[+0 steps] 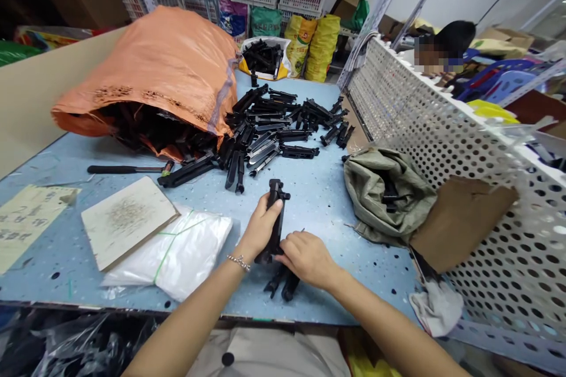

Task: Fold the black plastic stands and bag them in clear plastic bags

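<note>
My left hand, with a chain bracelet at the wrist, is wrapped round a long black plastic part, held tilted up over the blue table. At the lower end of that part, my right hand is closed in a pinch. A thin dark tip shows above its fingers, but what they hold is mostly hidden. Under the right hand, more black parts lie on the table. Beyond both hands spreads a loose pile of similar black parts.
An orange woven sack spills black parts at left. A hammer, a white board and a plastic-bag bundle lie nearer. At right are a grey-green sack and a perforated metal panel; a person sits beyond.
</note>
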`<state>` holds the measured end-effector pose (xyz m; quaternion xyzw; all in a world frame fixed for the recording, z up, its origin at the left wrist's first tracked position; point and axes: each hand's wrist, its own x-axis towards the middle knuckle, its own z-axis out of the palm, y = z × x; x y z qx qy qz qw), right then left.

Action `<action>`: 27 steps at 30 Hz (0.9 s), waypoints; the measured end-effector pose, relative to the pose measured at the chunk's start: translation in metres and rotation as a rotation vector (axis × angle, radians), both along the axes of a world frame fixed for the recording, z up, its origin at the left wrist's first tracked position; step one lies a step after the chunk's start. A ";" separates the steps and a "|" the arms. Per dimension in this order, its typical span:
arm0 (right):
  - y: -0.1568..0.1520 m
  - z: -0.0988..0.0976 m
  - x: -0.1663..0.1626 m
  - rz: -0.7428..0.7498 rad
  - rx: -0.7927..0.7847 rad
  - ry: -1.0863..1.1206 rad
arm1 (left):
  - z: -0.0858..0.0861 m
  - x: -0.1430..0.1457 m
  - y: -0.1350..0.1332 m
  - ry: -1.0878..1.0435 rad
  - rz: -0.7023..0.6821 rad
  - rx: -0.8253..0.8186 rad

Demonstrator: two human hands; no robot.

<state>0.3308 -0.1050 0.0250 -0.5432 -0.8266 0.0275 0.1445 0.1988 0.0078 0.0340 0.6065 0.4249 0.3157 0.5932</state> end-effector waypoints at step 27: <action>0.088 0.004 0.039 -0.220 -0.153 0.375 | -0.022 0.015 0.018 -0.395 0.121 -0.348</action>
